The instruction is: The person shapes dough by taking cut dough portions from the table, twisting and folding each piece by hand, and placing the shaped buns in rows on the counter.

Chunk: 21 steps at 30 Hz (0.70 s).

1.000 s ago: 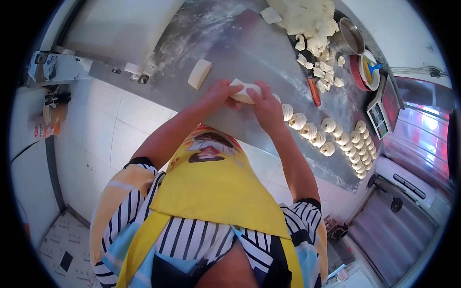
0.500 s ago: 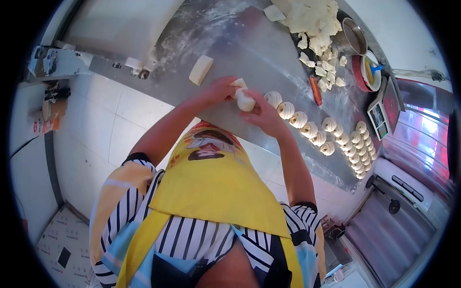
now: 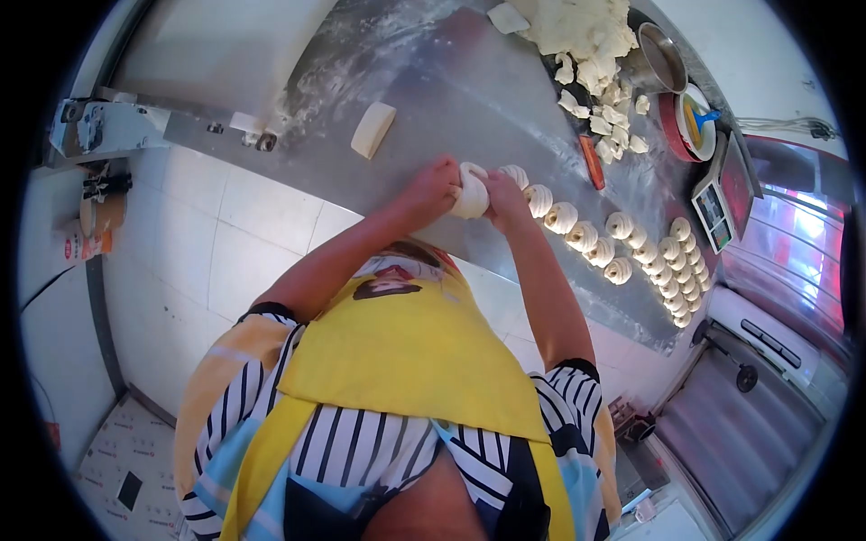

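A pale piece of dough, partly looped or coiled, is stretched between my two hands above the front edge of the metal worktable. My left hand is closed on its left end, fingers curled. On the other side, my right hand pinches the dough with bent fingers. Just beyond my right hand starts a row of coiled dough buns that runs to the right. A flat oblong dough piece lies on the table ahead of my left hand.
At the back right lie a big dough mass and torn dough lumps, with a red-handled knife beside them. Past these stand a metal pot, a bowl and a scale. The table's front edge runs below my hands.
The dough has gone from a rounded lump with a folded end to a longer, looped shape. My right hand has moved up and right, and my left slightly down.
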### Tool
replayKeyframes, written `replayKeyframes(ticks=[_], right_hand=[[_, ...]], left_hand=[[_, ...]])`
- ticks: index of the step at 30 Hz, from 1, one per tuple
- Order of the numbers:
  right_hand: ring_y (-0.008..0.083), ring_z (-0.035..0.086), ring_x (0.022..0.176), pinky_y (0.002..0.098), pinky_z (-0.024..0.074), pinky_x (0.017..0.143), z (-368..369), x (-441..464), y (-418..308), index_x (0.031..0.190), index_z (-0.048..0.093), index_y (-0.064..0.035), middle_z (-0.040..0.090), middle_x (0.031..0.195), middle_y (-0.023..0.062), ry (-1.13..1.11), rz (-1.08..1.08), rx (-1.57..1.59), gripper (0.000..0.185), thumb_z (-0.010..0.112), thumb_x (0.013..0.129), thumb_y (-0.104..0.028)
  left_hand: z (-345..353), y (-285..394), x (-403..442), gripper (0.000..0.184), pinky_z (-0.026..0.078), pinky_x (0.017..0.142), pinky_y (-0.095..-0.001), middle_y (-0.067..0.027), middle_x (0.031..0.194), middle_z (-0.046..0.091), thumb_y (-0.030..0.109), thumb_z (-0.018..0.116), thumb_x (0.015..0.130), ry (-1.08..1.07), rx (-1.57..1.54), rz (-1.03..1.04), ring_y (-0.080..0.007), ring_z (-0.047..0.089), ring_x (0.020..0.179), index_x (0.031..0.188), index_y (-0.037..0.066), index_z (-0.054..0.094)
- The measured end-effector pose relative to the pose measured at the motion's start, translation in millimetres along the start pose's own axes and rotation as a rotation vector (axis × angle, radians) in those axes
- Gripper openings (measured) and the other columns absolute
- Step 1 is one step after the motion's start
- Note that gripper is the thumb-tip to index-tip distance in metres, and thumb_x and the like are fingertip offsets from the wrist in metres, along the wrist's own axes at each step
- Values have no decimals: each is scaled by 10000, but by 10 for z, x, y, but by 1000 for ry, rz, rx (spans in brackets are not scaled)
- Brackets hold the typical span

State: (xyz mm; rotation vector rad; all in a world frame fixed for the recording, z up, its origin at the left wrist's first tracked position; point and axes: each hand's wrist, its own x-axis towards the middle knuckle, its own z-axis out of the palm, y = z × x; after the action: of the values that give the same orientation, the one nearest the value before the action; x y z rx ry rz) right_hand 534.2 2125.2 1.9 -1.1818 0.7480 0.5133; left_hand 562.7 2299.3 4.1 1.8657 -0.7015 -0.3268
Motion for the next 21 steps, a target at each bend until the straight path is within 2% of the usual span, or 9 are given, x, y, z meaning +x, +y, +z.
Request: replayKeyframes(ticks=[1, 4, 8, 10, 13, 15, 16, 19, 21], right_hand=[[134, 605, 689, 283, 514, 551, -8, 24, 67, 1038, 605, -94, 625, 907, 51, 13, 25, 36, 204, 584, 874, -213], [140, 608, 738, 308, 526, 561, 15, -56, 25, 1043, 595, -127, 614, 937, 55, 44, 135, 39, 222, 544, 894, -283], [165, 605, 866, 341, 533, 619, 90, -196, 49, 1011, 575, -154, 596, 942, 11, -33, 130, -115, 300, 507, 885, -418], [152, 598, 818, 335, 526, 616, 43, -152, 192, 1016, 576, -111, 597, 900, 42, 13, 114, -116, 343, 481, 906, -421], [141, 597, 750, 321, 524, 609, -31, -41, 418, 1037, 569, -73, 596, 841, 56, -19, 80, 65, 362, 471, 921, -402], [128, 593, 697, 300, 522, 604, -25, -35, 562, 1034, 558, -47, 590, 795, 57, -104, -3, 163, 381, 480, 920, -402], [125, 582, 651, 290, 514, 579, -55, 12, 617, 1041, 549, -44, 586, 780, 53, -115, -34, 71, 370, 498, 910, -386], [123, 555, 542, 273, 492, 494, -124, 110, 643, 1042, 520, -33, 574, 735, 50, -136, -72, -213, 317, 553, 880, -303], [131, 542, 507, 276, 478, 425, -103, 10, 484, 1014, 499, -24, 563, 705, 57, -117, -22, -422, 253, 590, 860, -203]], left_hand=[[-27, 24, 12, 342, 458, 779, -318, -141, 1040, 560, -35, 597, 692, 6, -19, -49, -284, 563, 915, 1028, 29, 586], [20, -64, 94, 382, 456, 725, -297, -114, 1002, 574, -40, 613, 696, 111, -85, 23, -219, 567, 856, 1068, 28, 561], [34, -229, 58, 310, 450, 674, -284, -93, 914, 608, 18, 618, 748, -90, -216, -198, -150, 562, 787, 1054, 24, 569], [7, -304, 4, 286, 456, 669, -288, -84, 868, 623, 60, 615, 778, -220, -143, -272, -135, 563, 764, 1058, 24, 570], [64, -369, -62, 245, 464, 677, -324, -107, 831, 636, 103, 585, 802, -224, -299, -527, -191, 599, 753, 1034, 24, 573], [223, -619, -162, 229, 463, 686, -355, -144, 855, 632, 116, 579, 807, -117, -151, -376, -259, 607, 767, 1017, 27, 557], [297, -756, -211, 222, 462, 691, -370, -162, 867, 630, 122, 576, 809, -67, -77, -300, -293, 610, 774, 1009, 28, 549], [243, -679, -199, 220, 457, 703, -403, -207, 872, 607, 139, 580, 807, -143, -18, -438, -373, 584, 784, 991, 39, 515], [173, -622, -187, 257, 459, 715, -416, -208, 877, 615, 116, 598, 779, -181, 49, -457, -373, 597, 830, 999, 24, 502]])
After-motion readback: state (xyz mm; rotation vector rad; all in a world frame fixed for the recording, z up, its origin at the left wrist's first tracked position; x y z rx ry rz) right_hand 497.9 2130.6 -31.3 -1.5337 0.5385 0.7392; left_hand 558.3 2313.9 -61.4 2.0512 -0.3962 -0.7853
